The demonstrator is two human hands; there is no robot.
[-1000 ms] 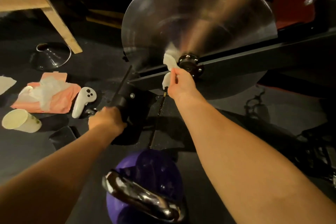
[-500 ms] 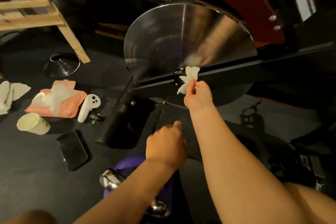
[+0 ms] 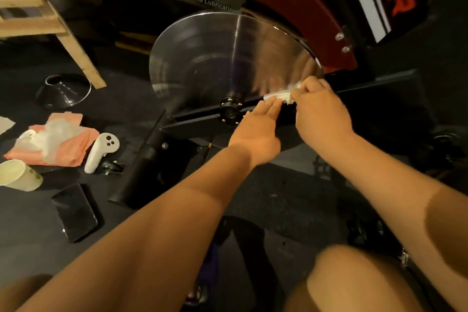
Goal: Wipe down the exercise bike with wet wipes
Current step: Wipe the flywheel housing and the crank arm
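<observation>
The wet wipe (image 3: 279, 96) is white, crumpled into a short bunched strip. Its long axis runs left to right along the black frame bar (image 3: 197, 115) of the exercise bike (image 3: 291, 0), rising slightly toward the right as the bar does. It lies against the bar, just right of the hub (image 3: 230, 109), at the lower right edge of the shiny steel flywheel (image 3: 215, 58). The right hand (image 3: 321, 109) pinches the wipe's right end with curled fingers. The left hand (image 3: 258, 126) reaches in with straight, flat fingers whose tips touch the wipe's left end. On the dark floor (image 3: 30, 235) to the left lie a pink wipes pack (image 3: 76, 149), a white controller (image 3: 101, 151), a paper cup (image 3: 17, 175) and a black phone (image 3: 76, 213).
</observation>
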